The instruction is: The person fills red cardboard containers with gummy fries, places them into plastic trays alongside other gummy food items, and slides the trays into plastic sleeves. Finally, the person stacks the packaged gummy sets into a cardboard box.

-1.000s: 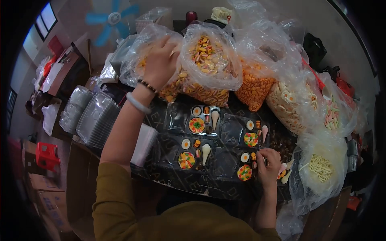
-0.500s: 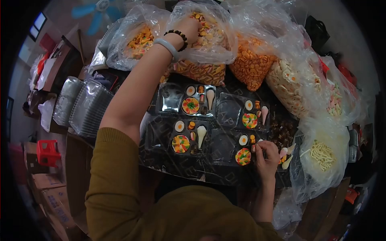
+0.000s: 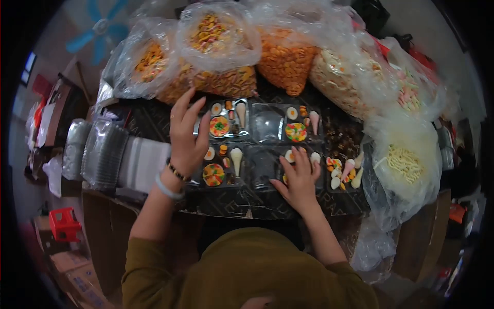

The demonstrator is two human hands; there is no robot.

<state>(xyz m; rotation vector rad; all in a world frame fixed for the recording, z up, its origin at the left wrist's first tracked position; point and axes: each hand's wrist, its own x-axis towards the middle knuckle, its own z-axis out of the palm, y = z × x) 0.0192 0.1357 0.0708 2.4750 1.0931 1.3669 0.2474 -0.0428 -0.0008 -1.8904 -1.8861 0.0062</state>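
- Holds left hand (image 3: 188, 135) open, fingers spread, above the left ends of lower left tray (image 3: 213, 188) and upper left tray (image 3: 248, 121); cannot tell if touching.
- Wears dark beaded bracelet (image 3: 176, 170) and pale bangle (image 3: 169, 189) on the left wrist.
- Holds right hand (image 3: 299, 183) open, palm down, fingers spread over lower right tray (image 3: 260, 159), partly hiding the pieces in it; cannot tell which the fingertips touch.
- Has upper right tray (image 3: 267, 123) just beyond, with egg-like, round multicoloured and pink cone-shaped pieces in its right part.
- To the right, has loose mixed pieces (image 3: 345, 173) near dark brown pieces (image 3: 343, 140).
- Farther right, has open bag of pale sticks (image 3: 404, 165).
- Beyond the trays, has bag of orange pieces (image 3: 288, 59) and bag of mixed pieces (image 3: 218, 36).
- To the left, has white stack (image 3: 144, 165) beside clear plastic stack (image 3: 104, 154).
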